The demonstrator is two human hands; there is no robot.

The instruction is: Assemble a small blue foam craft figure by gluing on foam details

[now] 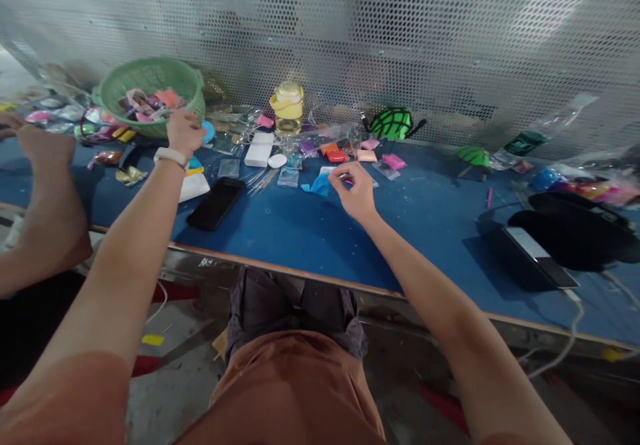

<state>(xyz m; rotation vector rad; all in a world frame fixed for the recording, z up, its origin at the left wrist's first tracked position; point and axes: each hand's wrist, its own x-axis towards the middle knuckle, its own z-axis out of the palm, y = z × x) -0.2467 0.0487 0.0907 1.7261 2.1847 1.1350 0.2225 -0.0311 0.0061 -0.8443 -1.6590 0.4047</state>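
My left hand [186, 134], with a pale band on the wrist, reaches to the front of the green basket [150, 72]. Its fingers are curled, and a round blue piece [208, 132] shows right at them; whether they grip it is unclear. Over the middle of the table, my right hand [356, 190] pinches thumb and forefinger together at the edge of a crumpled, soft-looking blue piece [320, 184]. Several small coloured packets, such as a red one [337, 156] and a pink one [395, 161], lie just behind that hand.
A black phone [216, 204] lies near the blue table's [300, 238] front edge. Behind stand a yellow-lidded jar [289, 108] and a perforated metal panel [425, 38]. Green turtle-like figures [393, 124], a plastic bottle [537, 135] and a dark cabled device [535, 258] are rightward. Another person's arm [50, 198] is left.
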